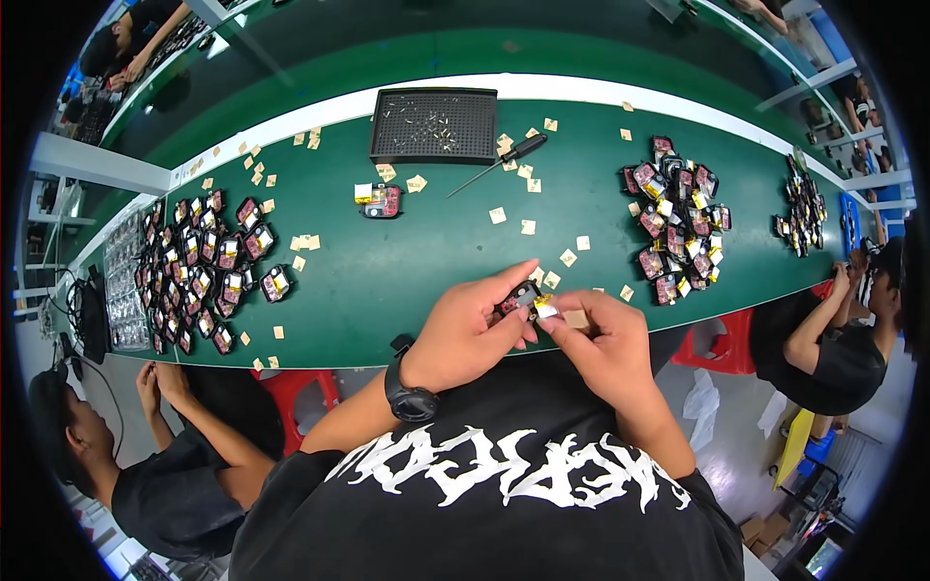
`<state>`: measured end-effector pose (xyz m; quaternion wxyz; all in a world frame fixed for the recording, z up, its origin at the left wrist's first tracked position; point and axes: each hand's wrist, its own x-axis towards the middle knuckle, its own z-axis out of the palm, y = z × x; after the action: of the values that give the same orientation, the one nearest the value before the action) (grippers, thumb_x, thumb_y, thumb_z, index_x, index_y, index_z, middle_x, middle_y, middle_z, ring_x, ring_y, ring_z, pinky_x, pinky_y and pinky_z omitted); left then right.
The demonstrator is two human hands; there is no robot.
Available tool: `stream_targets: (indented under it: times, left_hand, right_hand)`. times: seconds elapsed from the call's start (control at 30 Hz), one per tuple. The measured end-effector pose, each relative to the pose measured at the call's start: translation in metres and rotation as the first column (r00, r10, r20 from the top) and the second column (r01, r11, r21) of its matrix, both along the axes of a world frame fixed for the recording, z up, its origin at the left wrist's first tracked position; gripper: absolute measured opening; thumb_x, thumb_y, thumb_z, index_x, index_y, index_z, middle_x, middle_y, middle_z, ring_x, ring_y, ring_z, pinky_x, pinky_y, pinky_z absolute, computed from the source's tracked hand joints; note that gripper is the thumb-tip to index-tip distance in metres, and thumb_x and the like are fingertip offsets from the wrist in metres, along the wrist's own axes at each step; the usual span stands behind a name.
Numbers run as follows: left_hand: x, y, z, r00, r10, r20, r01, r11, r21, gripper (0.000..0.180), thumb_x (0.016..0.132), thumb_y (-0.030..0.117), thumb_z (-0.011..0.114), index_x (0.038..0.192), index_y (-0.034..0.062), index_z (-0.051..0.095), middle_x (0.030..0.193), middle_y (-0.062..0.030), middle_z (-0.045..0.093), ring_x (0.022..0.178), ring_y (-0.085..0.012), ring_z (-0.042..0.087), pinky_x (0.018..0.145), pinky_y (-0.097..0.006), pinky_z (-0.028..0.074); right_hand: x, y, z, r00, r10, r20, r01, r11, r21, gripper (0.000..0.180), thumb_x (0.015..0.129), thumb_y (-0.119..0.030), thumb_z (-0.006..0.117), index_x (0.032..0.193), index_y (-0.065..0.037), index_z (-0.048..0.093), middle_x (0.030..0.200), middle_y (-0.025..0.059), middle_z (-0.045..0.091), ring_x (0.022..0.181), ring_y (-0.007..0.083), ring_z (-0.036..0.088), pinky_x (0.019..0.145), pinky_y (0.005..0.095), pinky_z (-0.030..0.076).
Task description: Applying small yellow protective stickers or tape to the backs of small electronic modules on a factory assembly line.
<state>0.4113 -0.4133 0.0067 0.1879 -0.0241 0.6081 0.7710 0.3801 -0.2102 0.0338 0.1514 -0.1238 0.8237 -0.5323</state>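
Note:
My left hand (463, 327) grips a small black device housing (520, 297) with electronic parts inside, near the table's front edge. My right hand (610, 351) pinches a silver battery pouch with yellow tape (546, 307) at the right side of this housing. The fingers cover part of both pieces. By the right fingers is a tan paper square (576, 319); whether it is held or lies on the table I cannot tell. Farther off, a similar housing with a red board and a battery (381, 200) lies alone on the green table (426, 252).
Piles of similar housings stand left (205, 261), right (678, 218) and far right (803, 208). A black tray (383, 145) of small pieces sits at the back, beside a screwdriver (523, 148). Tan paper squares (497, 215) are scattered about. Co-workers sit on either side.

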Motion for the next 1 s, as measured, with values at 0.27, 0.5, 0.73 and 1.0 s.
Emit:
stream_targets:
  times: [0.27, 0.5, 0.73, 1.0]
  left_hand:
    - [0.004, 0.003, -0.007, 0.997, 0.02, -0.081, -0.024, 0.999, -0.047, 0.049, 0.101, -0.004, 0.052, 0.15, 0.0006, 0.049, 0.114, -0.0083, 0.066, 0.09, -0.0112, 0.066, 0.078, -0.026, 0.057]
    - [0.004, 0.004, -0.004, 0.997, 0.059, -0.046, -0.06, 0.998, -0.008, 0.046, 0.1, -0.005, 0.051, 0.145, 0.0003, 0.055, 0.124, -0.0115, 0.069, 0.095, -0.0113, 0.067, 0.082, -0.027, 0.057]
    - [0.002, 0.0, -0.008, 0.997, 0.015, -0.077, -0.015, 1.0, -0.005, 0.045, 0.099, -0.006, 0.051, 0.144, 0.0003, 0.056, 0.122, -0.0116, 0.071, 0.097, -0.0105, 0.067, 0.085, -0.027, 0.057]
    - [0.004, -0.001, -0.01, 0.988, 0.018, -0.155, -0.024, 0.999, -0.036, 0.049, 0.099, -0.005, 0.053, 0.147, 0.0002, 0.053, 0.122, -0.0114, 0.07, 0.096, -0.0119, 0.068, 0.087, -0.027, 0.056]
  right_hand:
    - [-0.001, -0.01, -0.004, 0.97, -0.016, -0.241, 0.033, 0.997, 0.065, 0.01, 0.092, -0.006, 0.072, 0.099, 0.001, 0.072, 0.076, 0.0055, 0.068, 0.056, 0.0113, 0.054, 0.055, 0.0272, 0.044]
    - [0.001, -0.006, 0.004, 0.995, -0.029, 0.094, 0.024, 0.998, 0.056, 0.012, 0.091, -0.008, 0.074, 0.099, 0.001, 0.072, 0.073, 0.0024, 0.063, 0.061, 0.007, 0.052, 0.055, 0.0248, 0.041]
    - [0.004, -0.016, -0.001, 0.972, 0.0, -0.236, -0.003, 1.0, -0.01, 0.011, 0.089, 0.0, 0.074, 0.1, 0.0, 0.072, 0.084, 0.0079, 0.068, 0.065, 0.0106, 0.062, 0.06, 0.0258, 0.05]
    - [0.004, -0.021, -0.008, 0.987, 0.009, -0.159, -0.011, 1.0, -0.011, 0.015, 0.088, 0.001, 0.077, 0.102, 0.004, 0.072, 0.089, 0.0085, 0.068, 0.071, 0.0115, 0.064, 0.061, 0.0226, 0.05]
